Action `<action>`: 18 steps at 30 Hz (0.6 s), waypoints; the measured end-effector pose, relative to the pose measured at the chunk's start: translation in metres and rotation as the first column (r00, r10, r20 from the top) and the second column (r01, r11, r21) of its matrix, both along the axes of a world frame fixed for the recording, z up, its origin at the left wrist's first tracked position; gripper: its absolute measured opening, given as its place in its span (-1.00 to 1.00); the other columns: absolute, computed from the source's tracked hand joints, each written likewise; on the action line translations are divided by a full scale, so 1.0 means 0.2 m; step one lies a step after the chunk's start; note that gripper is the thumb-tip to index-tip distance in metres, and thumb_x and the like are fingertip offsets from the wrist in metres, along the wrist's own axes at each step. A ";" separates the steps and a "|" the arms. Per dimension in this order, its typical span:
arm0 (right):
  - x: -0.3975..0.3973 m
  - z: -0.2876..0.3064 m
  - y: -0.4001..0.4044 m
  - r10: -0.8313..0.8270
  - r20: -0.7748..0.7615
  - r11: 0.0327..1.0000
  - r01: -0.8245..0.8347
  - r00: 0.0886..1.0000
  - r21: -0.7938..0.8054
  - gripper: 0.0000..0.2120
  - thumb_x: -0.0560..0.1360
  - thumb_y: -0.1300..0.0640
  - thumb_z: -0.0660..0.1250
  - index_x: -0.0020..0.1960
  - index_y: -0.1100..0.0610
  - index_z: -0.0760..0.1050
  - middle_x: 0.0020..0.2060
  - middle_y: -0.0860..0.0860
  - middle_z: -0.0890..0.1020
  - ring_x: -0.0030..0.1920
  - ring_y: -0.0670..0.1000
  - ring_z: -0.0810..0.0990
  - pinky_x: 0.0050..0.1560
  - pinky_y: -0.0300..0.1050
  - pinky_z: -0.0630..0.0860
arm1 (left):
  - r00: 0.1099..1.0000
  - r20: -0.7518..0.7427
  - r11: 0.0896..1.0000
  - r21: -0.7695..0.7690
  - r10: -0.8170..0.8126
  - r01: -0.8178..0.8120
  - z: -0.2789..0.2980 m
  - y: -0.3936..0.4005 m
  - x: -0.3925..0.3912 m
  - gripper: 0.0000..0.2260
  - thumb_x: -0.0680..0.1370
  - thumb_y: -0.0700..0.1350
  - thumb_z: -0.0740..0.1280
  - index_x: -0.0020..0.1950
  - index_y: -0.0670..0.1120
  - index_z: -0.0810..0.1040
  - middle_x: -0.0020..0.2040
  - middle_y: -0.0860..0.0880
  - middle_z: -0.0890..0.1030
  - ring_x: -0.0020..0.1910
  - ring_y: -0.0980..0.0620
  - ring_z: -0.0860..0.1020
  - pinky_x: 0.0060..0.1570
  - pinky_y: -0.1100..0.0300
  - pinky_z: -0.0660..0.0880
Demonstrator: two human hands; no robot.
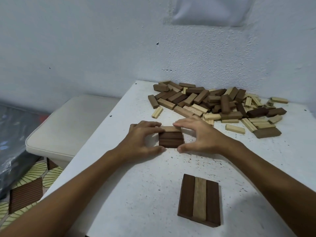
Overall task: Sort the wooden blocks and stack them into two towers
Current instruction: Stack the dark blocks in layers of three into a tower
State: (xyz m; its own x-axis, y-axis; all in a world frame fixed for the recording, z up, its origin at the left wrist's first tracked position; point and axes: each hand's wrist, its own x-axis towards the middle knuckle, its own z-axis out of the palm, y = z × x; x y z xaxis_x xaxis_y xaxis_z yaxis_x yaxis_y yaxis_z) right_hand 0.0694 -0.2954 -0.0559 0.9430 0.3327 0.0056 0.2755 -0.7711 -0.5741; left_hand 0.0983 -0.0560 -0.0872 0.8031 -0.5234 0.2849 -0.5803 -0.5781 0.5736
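Nearest to us on the white surface (pixel 136 194) lies a finished row of three blocks (pixel 199 200) laid side by side, dark, pale, dark, with their long sides touching. We judge such blocks light, stiff and smooth-faced, so they will slide on the surface if nudged and are best taken by the long sides or squared up from the short ends.

Beyond it, our two hands frame a second row (pixel 171 139) of two dark blocks and a paler one at the far side. The left hand (pixel 142 137) has its fingers (pixel 150 124) curled over the far pale block's left end and its thumb at the near left corner. The right hand (pixel 200 134) mirrors it, fingers (pixel 181 124) resting on the pale block's right end, thumb at the near right corner. Both hands are half-spread, pressing the row together, not lifting it, as far as we can tell.

Farthest, against the wall (pixel 102 48), the unsorted pile (pixel 218 103) of dark and pale blocks lies jumbled, well apart from the hands.
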 end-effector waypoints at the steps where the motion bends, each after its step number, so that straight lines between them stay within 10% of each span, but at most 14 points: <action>1: 0.00 0.00 0.00 -0.001 0.008 1.000 0.001 1.000 -0.007 -0.27 0.34 -0.06 0.55 0.45 -0.05 0.35 0.38 -0.15 0.35 0.31 -0.26 0.17 0.34 -0.13 0.22 | 1.000 0.001 1.000 0.003 0.001 -0.001 0.00 0.00 0.00 -0.46 0.35 0.19 0.42 0.30 0.04 0.57 0.35 0.11 0.48 0.25 0.49 0.23 0.35 0.06 0.19; 18: 0.01 -0.04 -0.03 -0.047 0.011 0.999 0.047 0.999 0.018 -0.23 0.29 -0.10 0.56 0.44 -0.12 0.36 0.33 -0.10 0.41 0.33 -0.11 0.34 0.34 -0.04 0.37 | 0.986 -0.148 0.997 0.024 0.082 -0.079 0.00 0.00 0.03 -0.33 0.25 0.25 0.45 0.35 0.20 0.45 0.24 0.11 0.46 0.28 0.02 0.35 0.19 0.14 0.31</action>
